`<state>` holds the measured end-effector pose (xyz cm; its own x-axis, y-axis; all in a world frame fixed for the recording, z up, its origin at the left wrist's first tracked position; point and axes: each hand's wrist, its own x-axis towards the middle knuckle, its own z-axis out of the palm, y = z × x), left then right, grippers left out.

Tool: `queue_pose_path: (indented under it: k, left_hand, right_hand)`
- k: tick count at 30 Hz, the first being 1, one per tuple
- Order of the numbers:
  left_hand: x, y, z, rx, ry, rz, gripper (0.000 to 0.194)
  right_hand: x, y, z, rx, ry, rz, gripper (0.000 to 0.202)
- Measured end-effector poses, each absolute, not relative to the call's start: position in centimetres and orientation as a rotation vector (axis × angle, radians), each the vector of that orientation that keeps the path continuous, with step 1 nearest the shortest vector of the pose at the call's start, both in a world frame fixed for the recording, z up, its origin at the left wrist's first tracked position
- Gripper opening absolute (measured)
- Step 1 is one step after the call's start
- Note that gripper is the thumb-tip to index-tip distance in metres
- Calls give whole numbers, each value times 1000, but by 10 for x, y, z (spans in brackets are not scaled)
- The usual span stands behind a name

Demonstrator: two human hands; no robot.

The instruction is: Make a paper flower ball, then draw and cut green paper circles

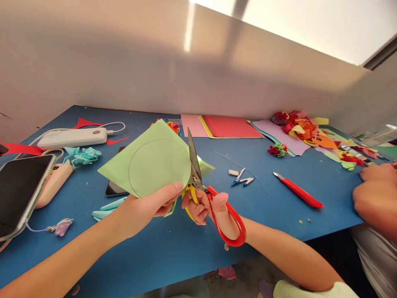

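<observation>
My left hand (161, 200) pinches a light green sheet of paper (159, 161) by its lower edge, thumb on top. A large circle is drawn in thin line on the paper. In my right hand (214, 209) are scissors (195, 169) with one red and one yellow handle; the thumb is through the red loop and the fingers are around the yellow one. The blades point up at the right part of the paper, where a piece of green shows beyond them. Both hands are above the blue table (173, 252), close together.
Phones (23, 186), power banks (74, 138) and teal crumpled paper (85, 156) lie at left. Coloured sheets (232, 126) are at the back. A red cutter (299, 193), a broken-apart compass (238, 177) and an eraser (233, 172) lie right of my hands. Another person's arms (376, 194) rest at far right.
</observation>
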<state>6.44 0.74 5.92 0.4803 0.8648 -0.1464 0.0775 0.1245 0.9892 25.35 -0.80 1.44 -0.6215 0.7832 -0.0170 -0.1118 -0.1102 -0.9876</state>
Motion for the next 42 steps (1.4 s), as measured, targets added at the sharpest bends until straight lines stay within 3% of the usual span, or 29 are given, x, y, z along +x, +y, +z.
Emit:
queue_pose_path:
  k: [27, 31, 35, 42]
  left_hand:
    - [56, 12, 58, 1231, 955, 654, 51]
    - [64, 7, 56, 1267, 1049, 830, 41]
    - [76, -2, 49, 1661, 1230, 1125, 24]
    - [74, 0, 43, 1471, 1447, 1253, 29]
  right_hand:
    - [257, -12, 18, -857, -1377, 1841, 64]
    - [254, -12, 20, -878, -1351, 1825, 67]
    - [248, -13, 18, -843, -1335, 1852, 69]
    - [246, -12, 15, -784, -1426, 1873, 72]
